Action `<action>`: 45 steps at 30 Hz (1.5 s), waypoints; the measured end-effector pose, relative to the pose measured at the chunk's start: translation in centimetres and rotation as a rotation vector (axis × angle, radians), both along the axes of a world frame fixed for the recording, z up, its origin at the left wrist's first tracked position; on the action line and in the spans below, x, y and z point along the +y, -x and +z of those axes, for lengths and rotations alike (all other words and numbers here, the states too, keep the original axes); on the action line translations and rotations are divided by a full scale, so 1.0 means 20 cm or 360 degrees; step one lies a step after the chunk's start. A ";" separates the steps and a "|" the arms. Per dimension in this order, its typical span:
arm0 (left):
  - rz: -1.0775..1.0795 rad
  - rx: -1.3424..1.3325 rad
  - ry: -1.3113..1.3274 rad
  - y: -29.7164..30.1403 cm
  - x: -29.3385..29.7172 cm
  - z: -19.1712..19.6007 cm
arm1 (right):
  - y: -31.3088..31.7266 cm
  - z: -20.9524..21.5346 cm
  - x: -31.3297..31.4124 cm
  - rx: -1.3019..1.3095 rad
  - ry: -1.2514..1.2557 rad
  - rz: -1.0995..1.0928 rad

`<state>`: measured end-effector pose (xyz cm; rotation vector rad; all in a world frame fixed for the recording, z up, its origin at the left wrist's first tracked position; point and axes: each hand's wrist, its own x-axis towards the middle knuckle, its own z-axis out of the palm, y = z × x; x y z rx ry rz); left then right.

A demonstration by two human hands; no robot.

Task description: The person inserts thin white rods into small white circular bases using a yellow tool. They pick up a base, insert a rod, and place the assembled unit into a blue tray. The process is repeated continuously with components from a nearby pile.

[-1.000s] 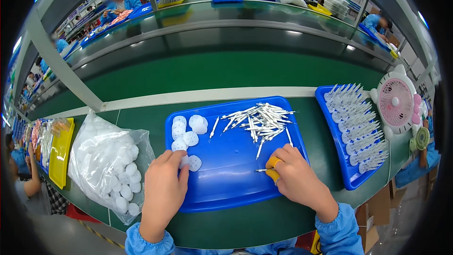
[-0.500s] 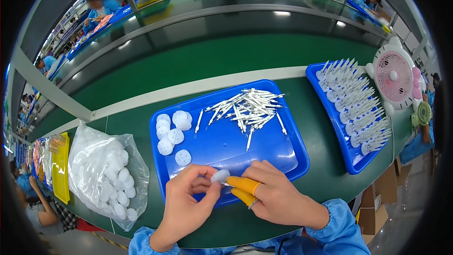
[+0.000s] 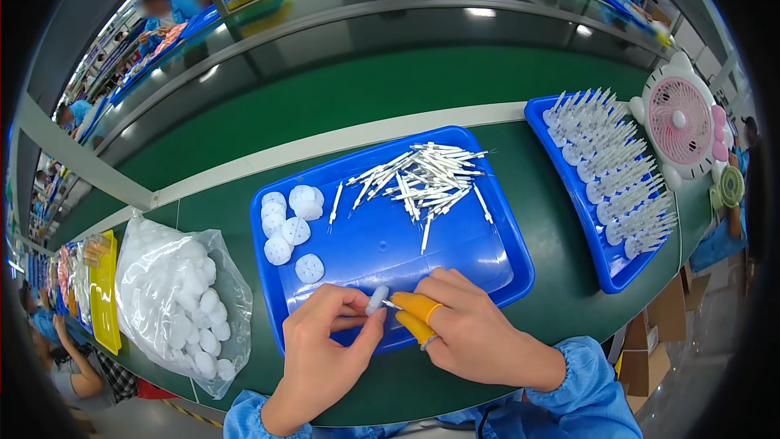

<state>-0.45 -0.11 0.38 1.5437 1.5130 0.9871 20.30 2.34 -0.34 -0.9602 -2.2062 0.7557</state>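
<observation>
The fingers (image 3: pixel 357 317) of the left hand (image 3: pixel 321 358) are pinched shut on a small round white plastic cap (image 3: pixel 377 300), holding it at the near rim of the shallow blue plastic tray (image 3: pixel 455 264). The right hand (image 3: pixel 471 329), with orange rubber cots (image 3: pixel 418 309) on its thumb and forefinger, is closed on a thin white plastic stick (image 3: pixel 391 304) whose tip meets the cap; only a short end of the stick shows between the two hands. Both hands hover over the tray's front edge, close together, with blue cuffed sleeves (image 3: pixel 585 394) at the wrists.

Inside the tray, to the left, lies a loose cluster of white round caps (image 3: pixel 291 219), one of them lying apart nearer the hands. Toward the tray's far right a heap of thin white sticks (image 3: pixel 422 183) lies criss-crossed, a few strays beside it.

The tray sits on a green table (image 3: pixel 569 309). To the left, just beside the tray, a clear plastic bag (image 3: pixel 175 301) holds many more white caps, and past it stands a yellow bin (image 3: pixel 104 284). To the right, a second blue tray (image 3: pixel 597 244) carries rows of white assembled pieces (image 3: pixel 617 171). Beyond that a small pink and white desk fan (image 3: pixel 681 120) stands at the table's edge.
</observation>
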 end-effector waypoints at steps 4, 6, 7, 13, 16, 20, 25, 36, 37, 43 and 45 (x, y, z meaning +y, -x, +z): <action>-0.0033 0.0106 -0.0211 -0.02 0.00 -0.02 | 0.02 -0.02 -0.02 0.0053 0.0024 -0.0014; -0.0054 0.0204 -0.0300 -0.02 0.00 -0.02 | 0.03 -0.02 -0.03 0.0080 0.0023 -0.0036; -0.0064 0.0254 -0.0344 -0.02 -0.01 -0.02 | 0.03 -0.02 -0.04 0.0102 0.0016 -0.0053; -0.0095 0.0337 -0.0364 -0.03 -0.04 0.00 | 0.05 -0.03 -0.05 0.0217 -0.0007 -0.0135; -0.0124 0.0379 -0.0339 -0.04 -0.04 -0.02 | 0.09 -0.04 -0.06 0.0221 0.0036 -0.0189; -0.0060 0.0304 -0.0278 -0.02 -0.02 -0.03 | 0.07 -0.01 0.02 0.0252 0.0252 -0.0197; -0.0017 0.0284 -0.0209 0.00 0.00 -0.03 | -0.02 -0.05 0.23 -0.0448 -0.0244 -0.0532; -0.0036 0.0018 0.0019 0.02 0.00 0.02 | -0.14 0.06 0.08 -0.0515 0.0286 -0.0455; -0.0043 -0.0019 0.0062 0.02 0.00 0.02 | -0.13 0.10 0.05 -0.0401 0.0500 -0.0400; -0.0113 -0.0043 0.0030 0.01 0.00 0.00 | -0.07 0.09 -0.01 -0.0011 0.0354 0.0116; -0.0122 -0.0004 -0.0023 0.00 0.00 0.00 | -0.07 0.09 0.00 -0.0032 0.0373 0.0169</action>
